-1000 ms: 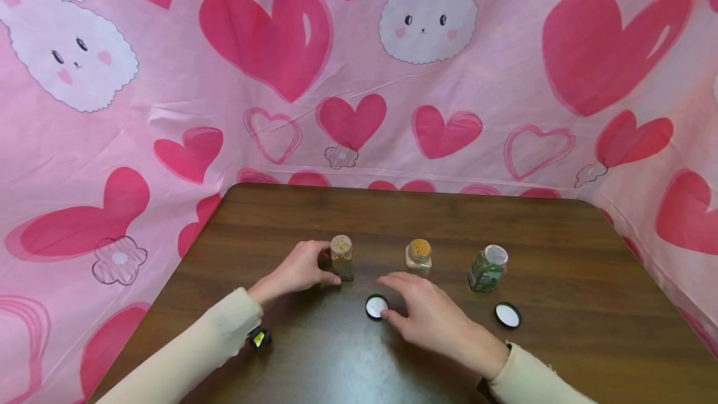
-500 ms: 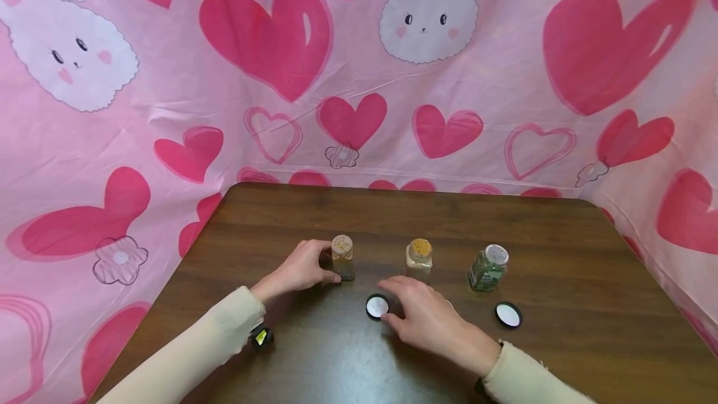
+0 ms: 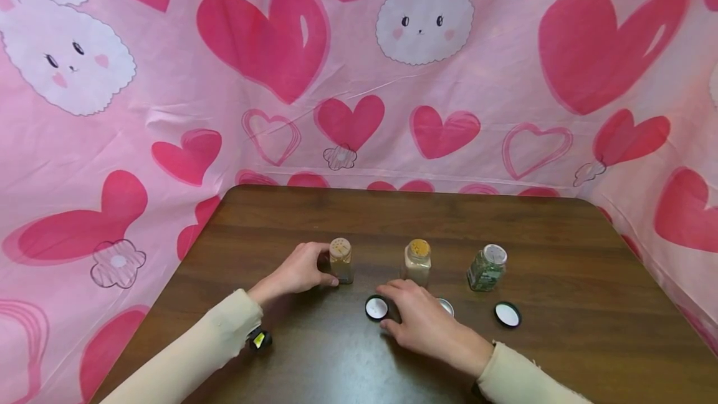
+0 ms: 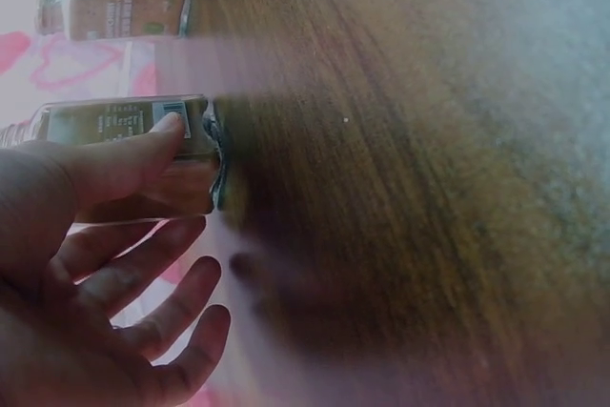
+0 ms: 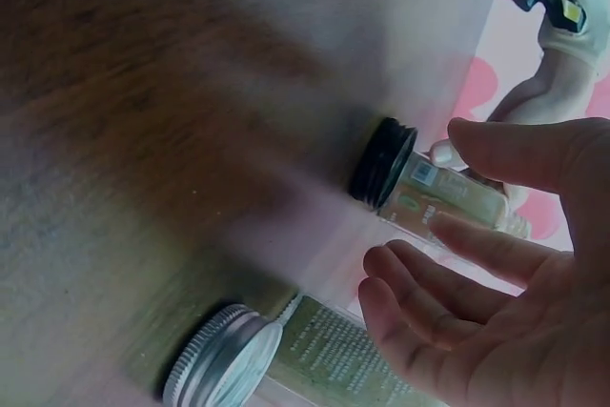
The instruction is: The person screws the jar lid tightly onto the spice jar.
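Observation:
My left hand point(image 3: 297, 271) holds a spice jar point(image 3: 341, 262) with a perforated shaker top, upright on the table. In the left wrist view its thumb lies across the front of the jar point(image 4: 100, 121), with the fingers bent behind. My right hand point(image 3: 429, 323) hovers low with loosely bent fingers and nothing between them. Beside its thumb and fingertips lies a black lid point(image 3: 376, 308), white inside up. Partly hidden behind that hand is a silver-rimmed lid point(image 3: 446, 307). A second jar point(image 3: 417, 262), with a yellow-dusted top, stands just beyond the right fingers.
A jar of green herbs point(image 3: 487, 270) stands at the right, with another black lid point(image 3: 507, 315) lying in front of it. The wooden table point(image 3: 314, 217) ends at a pink cloth point(image 3: 387, 86) printed with hearts and rabbits.
My right hand has drawn back slightly toward me from the middle jar, uncovering the silver-rimmed lid behind it. The left hand keeps holding its jar in place.

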Demonstrator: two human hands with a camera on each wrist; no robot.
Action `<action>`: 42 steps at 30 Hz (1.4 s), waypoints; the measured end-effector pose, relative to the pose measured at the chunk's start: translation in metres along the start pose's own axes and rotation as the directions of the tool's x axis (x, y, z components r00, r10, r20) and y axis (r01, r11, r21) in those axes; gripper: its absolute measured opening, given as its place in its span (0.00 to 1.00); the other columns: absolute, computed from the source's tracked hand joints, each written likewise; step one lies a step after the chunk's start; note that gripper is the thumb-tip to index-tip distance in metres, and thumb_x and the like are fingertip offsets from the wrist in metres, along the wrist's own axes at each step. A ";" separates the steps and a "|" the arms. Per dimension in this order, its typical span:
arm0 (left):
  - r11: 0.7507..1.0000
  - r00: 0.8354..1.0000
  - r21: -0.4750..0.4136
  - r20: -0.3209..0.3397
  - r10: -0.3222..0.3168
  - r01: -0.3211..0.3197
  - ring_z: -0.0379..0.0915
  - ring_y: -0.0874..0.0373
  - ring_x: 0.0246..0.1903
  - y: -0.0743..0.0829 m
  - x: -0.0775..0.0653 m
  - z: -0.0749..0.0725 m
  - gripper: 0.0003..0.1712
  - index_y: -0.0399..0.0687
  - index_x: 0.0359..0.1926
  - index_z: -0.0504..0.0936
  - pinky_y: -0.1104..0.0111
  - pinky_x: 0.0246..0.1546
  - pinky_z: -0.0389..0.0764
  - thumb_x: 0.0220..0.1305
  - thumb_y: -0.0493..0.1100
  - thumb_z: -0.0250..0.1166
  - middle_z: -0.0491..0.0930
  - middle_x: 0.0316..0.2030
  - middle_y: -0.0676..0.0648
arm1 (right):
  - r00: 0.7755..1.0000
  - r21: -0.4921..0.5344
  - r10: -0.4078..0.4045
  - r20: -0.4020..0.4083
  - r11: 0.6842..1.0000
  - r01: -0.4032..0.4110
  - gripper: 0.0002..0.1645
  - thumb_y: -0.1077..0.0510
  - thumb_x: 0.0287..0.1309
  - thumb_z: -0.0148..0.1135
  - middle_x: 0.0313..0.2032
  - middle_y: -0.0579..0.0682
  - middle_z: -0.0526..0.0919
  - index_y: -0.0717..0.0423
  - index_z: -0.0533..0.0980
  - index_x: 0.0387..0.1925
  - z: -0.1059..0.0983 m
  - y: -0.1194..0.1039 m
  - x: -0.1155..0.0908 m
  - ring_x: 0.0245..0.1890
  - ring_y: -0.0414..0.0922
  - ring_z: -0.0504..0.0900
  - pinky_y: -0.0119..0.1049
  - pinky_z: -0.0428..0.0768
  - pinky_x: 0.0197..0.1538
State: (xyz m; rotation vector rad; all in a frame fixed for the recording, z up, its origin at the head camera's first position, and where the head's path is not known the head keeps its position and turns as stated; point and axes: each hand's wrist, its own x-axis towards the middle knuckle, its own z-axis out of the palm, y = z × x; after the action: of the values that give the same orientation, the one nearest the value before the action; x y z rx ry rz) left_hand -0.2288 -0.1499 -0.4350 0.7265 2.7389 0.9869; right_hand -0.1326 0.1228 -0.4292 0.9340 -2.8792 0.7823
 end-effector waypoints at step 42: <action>0.994 1.000 -0.106 0.012 0.028 -0.027 0.85 0.60 0.40 -0.010 0.003 -0.002 0.25 0.42 0.48 0.89 0.58 0.46 0.85 0.47 0.39 0.87 0.89 0.39 0.51 | 0.999 -0.076 0.000 0.049 0.997 0.003 0.33 0.61 0.50 0.82 0.53 0.57 0.83 0.64 0.80 0.58 0.010 0.000 0.011 0.53 0.54 0.82 0.51 0.81 0.56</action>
State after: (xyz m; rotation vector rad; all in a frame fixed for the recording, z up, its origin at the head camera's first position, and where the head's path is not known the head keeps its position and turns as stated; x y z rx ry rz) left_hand -0.2354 -0.1562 -0.4394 0.7518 2.6486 1.1191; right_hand -0.1406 0.1118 -0.4362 0.9601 -2.9262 0.6529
